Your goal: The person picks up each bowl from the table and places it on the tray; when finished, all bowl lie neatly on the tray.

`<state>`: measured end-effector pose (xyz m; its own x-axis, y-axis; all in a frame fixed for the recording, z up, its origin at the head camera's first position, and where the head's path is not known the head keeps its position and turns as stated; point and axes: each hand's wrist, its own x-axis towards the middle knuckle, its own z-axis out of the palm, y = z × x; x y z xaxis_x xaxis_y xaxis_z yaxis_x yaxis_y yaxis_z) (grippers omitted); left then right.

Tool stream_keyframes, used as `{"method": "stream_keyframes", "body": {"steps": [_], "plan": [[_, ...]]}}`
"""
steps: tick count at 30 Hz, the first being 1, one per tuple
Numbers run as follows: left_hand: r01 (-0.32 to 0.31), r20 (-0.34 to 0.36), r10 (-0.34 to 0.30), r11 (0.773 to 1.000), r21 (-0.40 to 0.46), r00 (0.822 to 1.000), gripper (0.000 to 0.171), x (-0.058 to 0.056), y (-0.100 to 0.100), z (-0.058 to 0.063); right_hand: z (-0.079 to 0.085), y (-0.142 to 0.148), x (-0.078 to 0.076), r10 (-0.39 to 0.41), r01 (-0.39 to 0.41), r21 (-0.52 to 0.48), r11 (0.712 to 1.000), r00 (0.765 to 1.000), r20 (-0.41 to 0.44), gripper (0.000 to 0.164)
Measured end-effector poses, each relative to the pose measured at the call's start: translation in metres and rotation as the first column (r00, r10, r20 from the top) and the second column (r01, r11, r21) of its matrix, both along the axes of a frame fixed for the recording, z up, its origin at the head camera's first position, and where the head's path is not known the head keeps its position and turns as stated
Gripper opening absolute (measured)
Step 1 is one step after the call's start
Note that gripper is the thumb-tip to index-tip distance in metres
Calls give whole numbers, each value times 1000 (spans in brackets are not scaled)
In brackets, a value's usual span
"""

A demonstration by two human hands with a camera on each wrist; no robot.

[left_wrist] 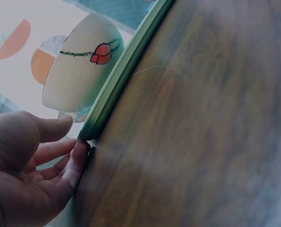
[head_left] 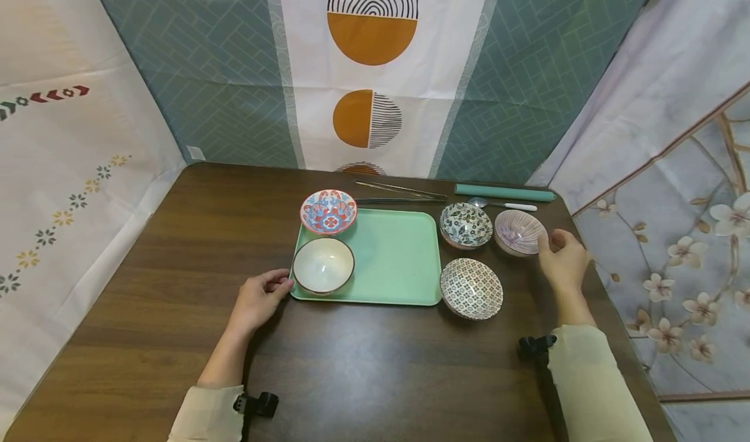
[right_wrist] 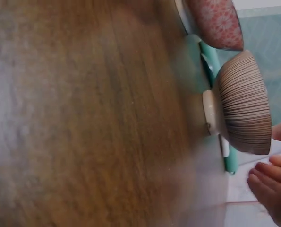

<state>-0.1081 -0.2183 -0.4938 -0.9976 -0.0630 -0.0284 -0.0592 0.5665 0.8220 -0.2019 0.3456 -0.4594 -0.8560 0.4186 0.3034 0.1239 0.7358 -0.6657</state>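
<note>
My left hand is at the near left corner of the green tray, fingertips touching its edge in the left wrist view and thumb raised off it. A white bowl with a dark rim stands on the tray beside that hand, a red flower painted on its outside. Behind it, a red and blue patterned bowl is at the tray's far left corner. My right hand is beside the purple striped bowl, thumb right at its rim and the other fingers loosely bent, apart from the bowl.
Right of the tray stand a green floral bowl and a brown lattice-patterned bowl. Along the back of the wooden table lie chopsticks, a white-handled spoon and a long teal case. Patterned cloths hang around the table.
</note>
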Motion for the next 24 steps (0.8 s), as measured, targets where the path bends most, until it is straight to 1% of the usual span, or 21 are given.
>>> {"method": "stream_keyframes", "body": {"steps": [3, 6, 7, 9, 10, 12, 13, 14, 16, 19, 22, 24], "plan": [[1, -2, -1, 1000, -1, 1000, 32, 0, 0, 0, -6, 5, -3, 11, -13, 17, 1000, 995, 101, 43], [-1, -3, 1, 1000, -2, 1000, 32, 0, 1, 0, -9, 9, -5, 45, -41, -23, 999, 979, 198, 45], [-1, -3, 1, 1000, -3, 1000, 32, 0, 1, 0, -9, 10, -6, 56, -44, -58, 997, 973, 226, 46], [-1, -2, 1, 1000, -3, 1000, 32, -1, 1, 0, -10, 11, -7, 93, -52, -166, 985, 962, 255, 46], [-1, 0, 1, 1000, -2, 1000, 32, -1, 1, 0, -10, 12, -8, 114, -52, -234, 971, 959, 260, 46], [-3, 9, 3, 1000, 0, 1000, 33, -1, 0, 0, -10, 12, -9, 132, -39, -336, 941, 957, 257, 46], [-2, 13, 2, 1000, 2, 1000, 33, -1, 0, 0, -9, 12, -9, 136, -30, -384, 923, 958, 253, 46], [-4, 18, 4, 1000, 5, 1000, 34, -1, 0, -1, -8, 12, -9, 137, -25, -408, 913, 959, 248, 46], [-4, 23, 4, 1000, 13, 1000, 35, -2, 0, -1, -4, 12, -8, 119, -6, -433, 901, 965, 234, 45], [-1, 22, 1, 1000, 26, 1000, 35, -2, 1, -1, 6, 10, -6, 88, 14, -447, 895, 974, 208, 44], [4, 14, -5, 999, 39, 1000, 35, -2, 1, -1, 20, 5, -5, 94, -5, -481, 877, 982, 162, 44], [7, 7, -7, 999, 44, 1000, 35, -2, 1, -2, 30, 0, -5, 109, -27, -476, 879, 983, 146, 45]]}}
